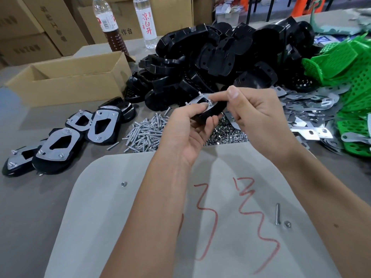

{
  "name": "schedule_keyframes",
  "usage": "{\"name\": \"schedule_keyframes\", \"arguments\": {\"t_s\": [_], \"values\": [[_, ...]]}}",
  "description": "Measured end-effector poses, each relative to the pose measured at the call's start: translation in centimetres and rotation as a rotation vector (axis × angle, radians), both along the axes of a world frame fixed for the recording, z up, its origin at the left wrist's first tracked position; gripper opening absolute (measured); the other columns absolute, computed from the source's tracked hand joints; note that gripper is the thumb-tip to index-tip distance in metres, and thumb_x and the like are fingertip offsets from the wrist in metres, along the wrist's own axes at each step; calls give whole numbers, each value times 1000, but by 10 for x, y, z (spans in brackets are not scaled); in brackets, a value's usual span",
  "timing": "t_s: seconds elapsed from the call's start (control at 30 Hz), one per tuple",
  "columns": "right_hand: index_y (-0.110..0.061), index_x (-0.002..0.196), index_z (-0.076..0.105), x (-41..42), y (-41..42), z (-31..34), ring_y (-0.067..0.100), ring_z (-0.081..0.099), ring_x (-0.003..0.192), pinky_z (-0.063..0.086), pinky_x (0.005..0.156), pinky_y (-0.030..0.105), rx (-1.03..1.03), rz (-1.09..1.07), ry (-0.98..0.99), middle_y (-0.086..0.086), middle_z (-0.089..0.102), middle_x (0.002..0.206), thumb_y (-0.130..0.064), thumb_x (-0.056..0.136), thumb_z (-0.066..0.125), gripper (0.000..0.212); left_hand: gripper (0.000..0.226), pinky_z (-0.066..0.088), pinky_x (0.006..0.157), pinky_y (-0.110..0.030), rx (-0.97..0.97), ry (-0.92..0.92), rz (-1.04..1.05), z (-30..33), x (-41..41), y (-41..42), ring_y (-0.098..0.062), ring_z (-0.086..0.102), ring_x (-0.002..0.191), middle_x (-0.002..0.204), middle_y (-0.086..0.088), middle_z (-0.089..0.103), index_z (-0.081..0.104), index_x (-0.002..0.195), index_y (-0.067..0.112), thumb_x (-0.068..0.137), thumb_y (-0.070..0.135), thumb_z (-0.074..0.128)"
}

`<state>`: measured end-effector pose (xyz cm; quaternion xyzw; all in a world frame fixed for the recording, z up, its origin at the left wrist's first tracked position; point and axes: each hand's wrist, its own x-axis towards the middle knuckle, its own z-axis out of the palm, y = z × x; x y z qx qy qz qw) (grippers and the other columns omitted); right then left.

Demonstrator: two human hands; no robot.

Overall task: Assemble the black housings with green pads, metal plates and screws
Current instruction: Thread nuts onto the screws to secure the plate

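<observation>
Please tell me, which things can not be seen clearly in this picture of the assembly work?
- Head view: the black housing held by the left hand; both hands cover its underside, so a green pad inside cannot be confirmed.
- Fingertips of the right hand: too small to tell whether they pinch a nut.
- Pile of nuts: partly hidden behind the hands.
- Green pads: cut off by the right edge.

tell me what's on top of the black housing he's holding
A metal plate lies on top of the black housing, with screw ends sticking up through it. The left hand holds the housing; the right hand works at one screw. Any green pad beneath is hidden.
</observation>
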<state>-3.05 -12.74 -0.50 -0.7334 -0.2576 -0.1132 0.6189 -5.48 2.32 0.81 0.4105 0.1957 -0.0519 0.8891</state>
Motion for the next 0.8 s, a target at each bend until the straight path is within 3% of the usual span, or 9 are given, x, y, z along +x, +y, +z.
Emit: {"name": "schedule_keyframes", "arguments": {"t_s": [0.13,0.23,0.3,0.4,0.53,0.67,0.8], "values": [[-5,103,80,-4,1,-1,0,47,49,34,56,9,-17,-25,-36,-20,48,50,-22,110,51,35,5,49,45,-15,134,-16,76,-2,1,-2,-18,65,50,71,-18,70,65,90,-2,93,1,63],[-8,77,77,-2,0,-2,6,33,46,28,52,22,20,-67,-32,-10,39,45,-29,109,53,44,7,50,45,-17,197,-25,151,-5,2,-2,-19,64,51,70,-15,69,65,84,-3,91,-1,66],[-10,89,78,-1,0,-2,4,39,47,31,53,16,6,-81,-33,-15,46,50,-24,109,55,34,5,50,46,-19,224,-43,177,-5,3,-4,-22,64,54,78,-18,69,66,91,-8,89,-3,67],[-12,110,80,0,4,-5,2,59,66,42,67,13,-76,-70,-49,-18,66,73,-9,102,64,18,29,54,51,-22,334,-108,209,-6,3,-9,-23,70,65,94,-19,73,65,111,-7,83,-3,71],[-13,96,83,3,0,-6,15,55,69,41,65,22,-242,-165,-226,2,62,82,-7,91,78,9,37,60,58,-31,573,-194,270,-11,0,-12,-13,76,68,101,-11,71,56,106,7,76,4,76],[-3,90,76,5,1,-6,14,52,73,38,68,14,-384,-205,-388,6,59,85,-2,93,74,4,31,62,58,-33,645,-208,277,-12,-1,-12,-11,74,63,97,-9,70,53,103,10,83,1,75],[-6,91,60,4,7,-6,21,50,73,46,64,36,-465,-226,-424,1,53,89,-11,102,61,12,26,58,56,-31,580,-218,304,-9,-1,-12,-21,74,76,100,-16,71,53,96,12,83,0,72]]}}
